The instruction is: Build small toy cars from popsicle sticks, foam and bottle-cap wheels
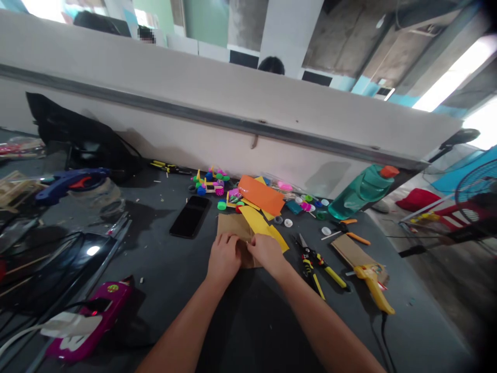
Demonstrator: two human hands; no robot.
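Note:
A piece of brown cardboard (232,224) lies in front of me at the middle of the dark table. My left hand (225,257) is closed on its left part, fingers curled. My right hand (268,254) pinches the cardboard close by; the fingertips partly hide the contact. Just beyond, strips of yellow paper (254,220) overlap the cardboard's far right corner, near an orange sheet (262,194). Yellow-and-black snips (310,259) rest to the right of my right hand.
A black phone (190,216) lies left of the cardboard, and small colourful plastic parts (212,182) behind it. On the right are a yellow glue gun (373,290), folded cardboard (351,251), orange-handled pliers (355,235) and a green bottle (359,191). A magenta power strip (97,321) sits front left.

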